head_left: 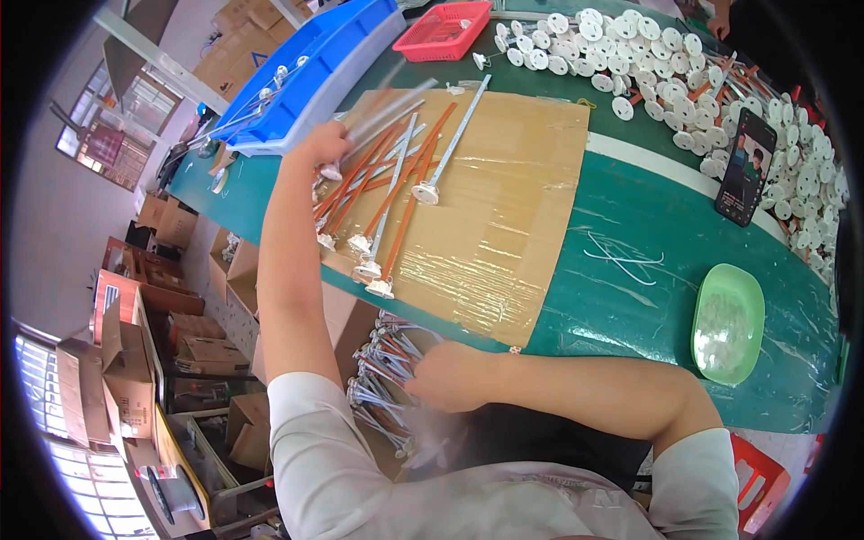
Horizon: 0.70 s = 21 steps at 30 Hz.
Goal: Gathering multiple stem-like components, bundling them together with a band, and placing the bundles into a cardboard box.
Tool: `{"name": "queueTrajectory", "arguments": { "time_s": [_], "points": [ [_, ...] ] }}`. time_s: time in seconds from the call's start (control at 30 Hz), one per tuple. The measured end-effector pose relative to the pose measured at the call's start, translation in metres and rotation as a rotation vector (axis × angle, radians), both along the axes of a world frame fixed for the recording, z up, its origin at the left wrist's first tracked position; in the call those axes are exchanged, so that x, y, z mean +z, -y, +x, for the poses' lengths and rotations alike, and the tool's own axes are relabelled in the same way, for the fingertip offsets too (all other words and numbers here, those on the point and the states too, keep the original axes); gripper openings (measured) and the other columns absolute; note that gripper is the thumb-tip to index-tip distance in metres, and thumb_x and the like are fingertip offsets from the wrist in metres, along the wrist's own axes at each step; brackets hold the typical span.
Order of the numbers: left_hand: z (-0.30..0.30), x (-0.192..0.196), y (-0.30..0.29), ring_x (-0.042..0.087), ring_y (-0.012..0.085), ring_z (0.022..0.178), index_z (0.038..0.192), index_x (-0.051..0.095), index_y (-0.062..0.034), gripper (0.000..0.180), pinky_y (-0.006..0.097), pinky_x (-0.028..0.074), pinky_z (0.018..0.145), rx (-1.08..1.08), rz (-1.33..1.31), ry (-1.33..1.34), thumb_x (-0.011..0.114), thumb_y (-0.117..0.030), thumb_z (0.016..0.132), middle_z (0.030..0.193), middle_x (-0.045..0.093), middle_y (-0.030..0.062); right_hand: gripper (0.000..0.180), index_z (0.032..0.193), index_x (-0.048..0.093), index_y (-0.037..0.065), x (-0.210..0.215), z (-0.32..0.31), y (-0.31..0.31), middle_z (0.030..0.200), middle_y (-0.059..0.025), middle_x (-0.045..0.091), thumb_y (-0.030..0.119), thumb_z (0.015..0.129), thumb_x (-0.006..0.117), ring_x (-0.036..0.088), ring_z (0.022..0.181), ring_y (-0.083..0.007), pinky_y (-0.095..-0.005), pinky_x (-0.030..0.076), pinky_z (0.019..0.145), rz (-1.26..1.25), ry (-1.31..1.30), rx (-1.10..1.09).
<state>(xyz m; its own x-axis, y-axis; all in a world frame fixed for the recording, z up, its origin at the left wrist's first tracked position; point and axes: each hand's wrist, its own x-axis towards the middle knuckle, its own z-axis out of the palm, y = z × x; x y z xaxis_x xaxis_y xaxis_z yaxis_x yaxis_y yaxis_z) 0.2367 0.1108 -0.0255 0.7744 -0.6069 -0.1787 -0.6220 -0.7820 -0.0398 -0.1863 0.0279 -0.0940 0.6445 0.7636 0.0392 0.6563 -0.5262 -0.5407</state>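
Observation:
My left hand is closed at the left end of a cardboard sheet, around a pale strip smeared by motion. A white round end piece shows just below that hand. Next to it, several orange and silver strips with white disc ends lie in a loose pile on the cardboard. My right hand is below the table's front edge, fingers curled, over an open box of thin rods with pale ends. What its fingers hold is hidden. A blurred, translucent shape shows beneath it.
A blue tray and a red basket stand at the back. White disc-ended pieces are heaped at the far right, with a phone propped before them. A green dish and thin white strips lie on the right.

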Motion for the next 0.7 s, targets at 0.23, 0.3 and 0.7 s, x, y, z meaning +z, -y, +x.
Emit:
{"name": "queueTrajectory", "arguments": {
  "time_s": [0.23, 0.3, 0.7],
  "points": [
    [-0.024, 0.044, 0.015, 0.069, 0.0196, 0.069, 0.122, 0.053, -0.0026, 0.036, 0.033, 0.053, 0.061, -0.032, -0.538, -0.207, 0.060, -0.011, 0.088, 0.083, 0.070, 0.0133, 0.015, 0.083, 0.064, 0.004, 0.003, 0.001, 0.007, 0.074, -0.0177, 0.066, 0.016, 0.079, 0.056, 0.067, 0.072, -0.0373, -0.0487, 0.052, 0.065, -0.080, -0.032, 0.007],
    [-0.036, 0.058, 0.016, 0.068, 0.0169, 0.067, 0.123, 0.052, -0.0023, 0.033, 0.031, 0.053, 0.060, -0.054, -0.616, -0.240, 0.058, -0.008, 0.091, 0.081, 0.069, 0.0115, 0.015, 0.082, 0.065, 0.004, 0.000, -0.001, 0.005, 0.074, -0.0177, 0.067, 0.015, 0.079, 0.056, 0.067, 0.071, -0.0371, -0.0482, 0.053, 0.064, -0.075, 0.000, 0.012],
    [-0.069, 0.088, 0.022, 0.055, 0.0139, 0.056, 0.096, 0.063, -0.0080, 0.024, 0.028, 0.043, 0.053, -0.143, -0.498, -0.097, 0.071, -0.016, 0.075, 0.064, 0.055, 0.0033, 0.017, 0.080, 0.072, 0.005, -0.012, -0.002, 0.000, 0.078, -0.0161, 0.070, 0.012, 0.066, 0.065, 0.070, 0.073, -0.0332, -0.0454, 0.054, 0.059, -0.157, 0.046, 0.019]
  ]
}}
